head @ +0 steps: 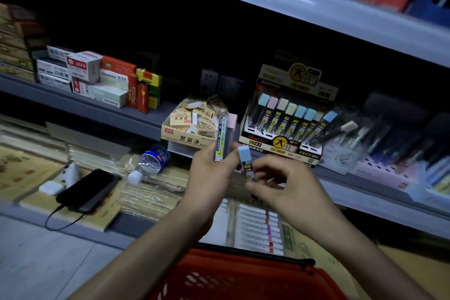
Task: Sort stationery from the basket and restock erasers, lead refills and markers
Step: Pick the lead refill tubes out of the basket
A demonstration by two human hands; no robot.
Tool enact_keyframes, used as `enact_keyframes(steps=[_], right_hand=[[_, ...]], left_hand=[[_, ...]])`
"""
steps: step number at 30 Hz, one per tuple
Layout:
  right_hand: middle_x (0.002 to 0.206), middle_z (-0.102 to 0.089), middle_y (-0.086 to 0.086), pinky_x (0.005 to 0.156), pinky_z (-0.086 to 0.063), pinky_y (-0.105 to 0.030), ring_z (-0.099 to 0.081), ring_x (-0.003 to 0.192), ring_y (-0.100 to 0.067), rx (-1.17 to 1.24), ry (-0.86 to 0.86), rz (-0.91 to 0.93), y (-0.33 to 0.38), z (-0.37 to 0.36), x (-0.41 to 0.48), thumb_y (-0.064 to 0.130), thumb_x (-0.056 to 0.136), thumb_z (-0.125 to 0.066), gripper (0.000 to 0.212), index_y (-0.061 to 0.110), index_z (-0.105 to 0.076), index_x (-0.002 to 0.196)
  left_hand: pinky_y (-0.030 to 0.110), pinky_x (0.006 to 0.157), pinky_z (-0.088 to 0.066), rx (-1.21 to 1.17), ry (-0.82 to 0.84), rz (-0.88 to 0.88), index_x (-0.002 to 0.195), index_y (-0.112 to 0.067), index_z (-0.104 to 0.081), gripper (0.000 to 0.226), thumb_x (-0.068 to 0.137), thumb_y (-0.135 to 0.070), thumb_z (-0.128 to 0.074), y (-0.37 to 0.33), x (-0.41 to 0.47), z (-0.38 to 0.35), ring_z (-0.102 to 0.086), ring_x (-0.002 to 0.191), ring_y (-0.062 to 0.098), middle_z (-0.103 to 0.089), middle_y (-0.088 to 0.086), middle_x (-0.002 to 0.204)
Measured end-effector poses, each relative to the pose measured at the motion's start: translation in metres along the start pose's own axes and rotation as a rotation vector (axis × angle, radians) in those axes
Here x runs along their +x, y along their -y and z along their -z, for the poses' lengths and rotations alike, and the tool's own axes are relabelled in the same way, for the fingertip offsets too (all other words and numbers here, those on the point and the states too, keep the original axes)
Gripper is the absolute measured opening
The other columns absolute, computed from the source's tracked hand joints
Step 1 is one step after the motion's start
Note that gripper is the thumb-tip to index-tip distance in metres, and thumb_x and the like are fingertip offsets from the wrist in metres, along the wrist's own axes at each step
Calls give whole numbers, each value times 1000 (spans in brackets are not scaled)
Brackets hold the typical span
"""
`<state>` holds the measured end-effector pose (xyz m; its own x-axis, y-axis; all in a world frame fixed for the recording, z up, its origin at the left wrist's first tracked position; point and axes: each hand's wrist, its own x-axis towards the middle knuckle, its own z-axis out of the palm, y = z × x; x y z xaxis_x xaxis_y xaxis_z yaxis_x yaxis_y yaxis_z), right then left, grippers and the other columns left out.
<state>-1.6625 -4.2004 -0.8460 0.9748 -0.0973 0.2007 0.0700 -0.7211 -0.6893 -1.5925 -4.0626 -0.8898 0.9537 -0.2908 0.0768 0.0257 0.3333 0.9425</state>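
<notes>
**Lead refills in both hands at the shelf**

The left hand [211, 173] is curled round a small bunch of lead tubes [221, 139], holding them upright in front of the eraser box [188, 140]; one of the bunch has a pink cap. The right hand [287, 185] pinches a blue tube [246, 163] between thumb and fingertips, its other fingers loosely bent, and the tube's blue cap sits just beside the left hand's fingers. Both hands hover above the red basket [243, 275], whose rim and black handle show at the bottom edge.

On the shelf behind, the eraser box is full of loose cream erasers. Just to its right stands the refill display [282, 143], with rows of pastel-capped tubes leaning in its slots. On the lower shelf to the left lie a phone [90, 190] with a cable plugged in and a water bottle [151, 163] on its side.
</notes>
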Motion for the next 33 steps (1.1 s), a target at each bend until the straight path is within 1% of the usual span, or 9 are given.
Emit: enact_keyframes(steps=[3, 5, 6, 8, 15, 18, 24, 29, 33], right_hand=[[78, -68, 16, 67, -52, -19, -68, 74, -3, 74, -123, 7, 0, 6, 13, 17, 88, -79, 20, 30, -65, 84], [80, -71, 9, 66, -56, -29, -72, 75, -10, 102, -224, 45, 3, 16, 30, 18, 93, -74, 10, 20, -65, 89], [83, -73, 4, 71, -58, -38, -73, 76, -15, 110, -262, 65, 4, 20, 39, 18, 95, -71, 7, 15, -66, 92], [89, -74, 4, 80, -58, -42, -73, 80, -14, 107, -328, 86, 2, 24, 55, 20, 98, -68, 5, 15, -68, 99], [92, -73, 12, 86, -60, -34, -69, 86, 0, 4, -414, 79, -18, 19, 93, 21, 96, -71, 5, 19, -72, 100], [88, -72, 14, 81, -59, -27, -68, 84, 0, -20, -425, 70, -22, 16, 94, 20, 95, -71, 1, 20, -73, 95], [80, -71, 6, 68, -51, -20, -67, 78, -6, -111, -403, 24, -25, 17, 98, 20, 94, -72, 11, 12, -72, 88], [71, -69, -3, 67, -52, -33, -66, 70, -16, -254, -374, -22, -27, 8, 106, 22, 95, -71, 19, 9, -67, 81], [67, -67, 5, 67, -51, -29, -65, 67, -12, -331, -423, -46, -23, 2, 102, 28, 93, -75, 17, 15, -71, 84]], left_hand=[[19, 41, -29, -1, -63, 30, 98, -15, -65, 9, 99, -24, -62, -1, 3, 7, -34, 42, 4, -47, -10, 60], [18, 37, -26, -60, -82, 75, 96, -18, -59, 12, 101, -28, -59, -4, 5, 10, -30, 40, 5, -47, -3, 68], [18, 36, -24, -80, -86, 81, 98, -18, -56, 13, 102, -30, -57, -6, 6, 10, -28, 40, 6, -48, 0, 71], [19, 36, -22, -101, -78, 70, 106, -18, -53, 15, 105, -33, -51, -7, 7, 10, -27, 40, 8, -51, 3, 74], [21, 38, -28, -12, -47, -13, 96, -20, -51, 15, 107, -30, -46, -6, 7, 7, -33, 43, 11, -54, 5, 76], [22, 38, -29, -4, -48, -17, 98, -19, -53, 15, 107, -28, -46, -7, 9, 9, -35, 41, 10, -55, 4, 75], [21, 39, -31, -4, -51, -18, 99, -19, -54, 15, 107, -29, -46, -9, 9, 10, -37, 43, 10, -55, 5, 75], [22, 40, -32, 14, -15, -38, 101, -15, -53, 19, 107, -32, -46, -10, 6, 6, -40, 45, 11, -56, 4, 74], [24, 43, -36, -1, 41, -38, 107, -7, -52, 26, 107, -33, -47, -11, 2, 3, -44, 49, 13, -58, 5, 75]])
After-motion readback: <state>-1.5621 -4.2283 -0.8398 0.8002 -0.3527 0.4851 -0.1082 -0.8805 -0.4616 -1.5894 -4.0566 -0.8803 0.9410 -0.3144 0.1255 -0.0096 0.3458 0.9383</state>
